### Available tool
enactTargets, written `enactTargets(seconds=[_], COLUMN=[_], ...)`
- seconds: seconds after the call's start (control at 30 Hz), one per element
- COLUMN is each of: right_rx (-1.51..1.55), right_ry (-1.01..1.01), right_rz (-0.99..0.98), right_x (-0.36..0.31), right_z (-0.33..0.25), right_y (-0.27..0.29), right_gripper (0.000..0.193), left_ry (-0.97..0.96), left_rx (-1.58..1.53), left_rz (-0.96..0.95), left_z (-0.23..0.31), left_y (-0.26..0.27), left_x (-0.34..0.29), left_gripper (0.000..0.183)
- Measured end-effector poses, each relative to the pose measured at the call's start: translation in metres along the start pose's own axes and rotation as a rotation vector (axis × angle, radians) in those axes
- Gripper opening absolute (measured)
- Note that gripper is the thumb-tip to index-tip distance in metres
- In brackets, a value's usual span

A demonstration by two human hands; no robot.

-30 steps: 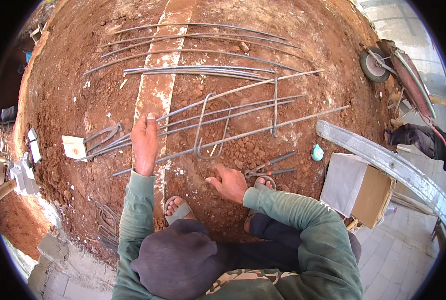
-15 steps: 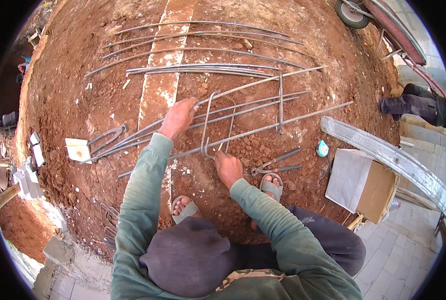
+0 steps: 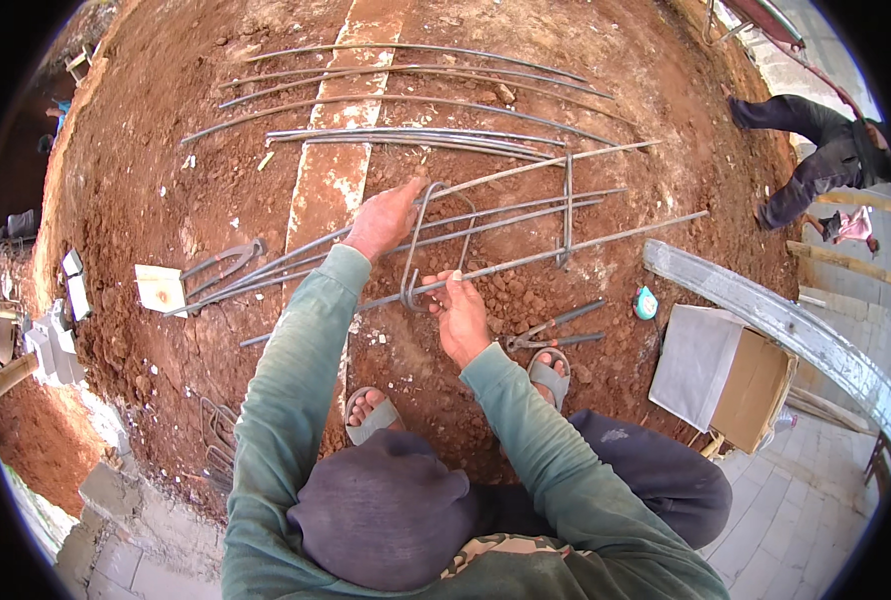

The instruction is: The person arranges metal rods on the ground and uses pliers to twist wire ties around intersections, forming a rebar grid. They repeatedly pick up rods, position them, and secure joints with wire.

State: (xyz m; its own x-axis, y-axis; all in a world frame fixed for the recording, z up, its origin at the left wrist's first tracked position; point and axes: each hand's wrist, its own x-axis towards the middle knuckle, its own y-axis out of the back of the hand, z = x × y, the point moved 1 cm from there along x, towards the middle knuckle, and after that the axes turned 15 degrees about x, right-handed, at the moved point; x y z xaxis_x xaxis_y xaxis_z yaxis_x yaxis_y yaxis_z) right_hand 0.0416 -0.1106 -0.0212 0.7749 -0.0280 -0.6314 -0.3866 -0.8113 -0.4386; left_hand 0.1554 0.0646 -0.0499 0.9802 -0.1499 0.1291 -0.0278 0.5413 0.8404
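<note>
Left hand (image 3: 384, 220) lay curled over the upper rod (image 3: 546, 168), against the wire loop (image 3: 413, 250) at the frame's centre; its grip could not be told. Below, the right hand (image 3: 462, 320) had thumb and finger narrowly spaced at the lower rod (image 3: 606, 239); whether they pinched it was unclear. Pliers (image 3: 573, 339) lay nearby, right of centre.

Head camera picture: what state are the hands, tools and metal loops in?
Left hand: at the upper rod, grip unclear
Right hand: at the lower rod, grip unclear
Left metal loop: standing, upper rod running through
Right metal loop: standing
Left pincers: lying, handles spread
Right cutters: lying, handles spread
Tape measure: resting on dirt
</note>
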Motion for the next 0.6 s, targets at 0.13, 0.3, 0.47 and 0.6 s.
enactTargets(seconds=[0.13,0.3,0.47,0.6], right_rx=[-0.174,-0.134,-0.146,-0.177], right_ry=[0.046,0.092,0.07,0.032], right_rz=[-0.035,0.01,-0.016,-0.024], right_x=[-0.006,-0.018,-0.02,-0.022], right_z=[0.001,0.002,-0.006,-0.01], right_y=[0.008,0.021,0.025,0.023], right_gripper=[0.023,0.024,0.024,0.025], left_ry=[-0.064,-0.097,-0.011,-0.003], left_rx=[0.052,0.095,0.093,0.036], left_rz=[0.062,0.106,-0.038,-0.066], left_z=[0.001,0.0,0.003,0.004], left_y=[-0.003,-0.004,0.0,0.005], left_x=[-0.002,-0.006,-0.005,-0.005], left_gripper=[0.04,0.041,0.041,0.04])
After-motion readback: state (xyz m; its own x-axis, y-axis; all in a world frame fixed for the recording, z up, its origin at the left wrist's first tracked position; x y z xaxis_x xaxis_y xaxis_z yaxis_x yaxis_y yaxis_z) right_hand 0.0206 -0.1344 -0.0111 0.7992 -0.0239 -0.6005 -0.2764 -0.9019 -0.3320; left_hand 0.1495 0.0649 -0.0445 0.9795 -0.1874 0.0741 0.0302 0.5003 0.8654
